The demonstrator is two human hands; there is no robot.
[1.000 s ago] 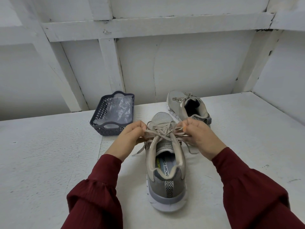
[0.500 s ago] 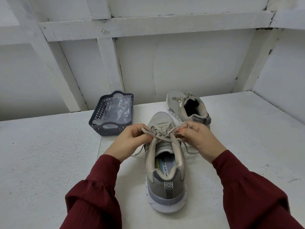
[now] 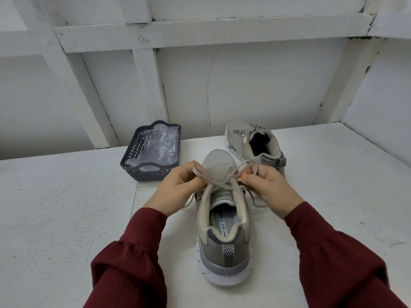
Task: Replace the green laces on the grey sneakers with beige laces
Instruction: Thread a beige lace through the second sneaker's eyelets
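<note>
A grey sneaker (image 3: 223,221) stands in front of me on the white table, heel toward me, toe pointing away. Beige laces (image 3: 219,184) cross over its tongue. My left hand (image 3: 178,188) pinches a loop of beige lace on the left side of the shoe. My right hand (image 3: 270,185) pinches another loop on the right side. The loose lace ends trail down beside the shoe on both sides. A second grey sneaker (image 3: 255,145) with a tied beige lace lies behind, to the right.
A dark blue mesh basket (image 3: 133,168) holding a crumpled clear plastic bag (image 3: 159,146) sits at the back left of the white table (image 3: 62,218). White walls with wooden beams close off the back and right side.
Both hands have drawn slightly apart, pulling the two lace loops outward over the tongue. The shoe has stayed in place.
</note>
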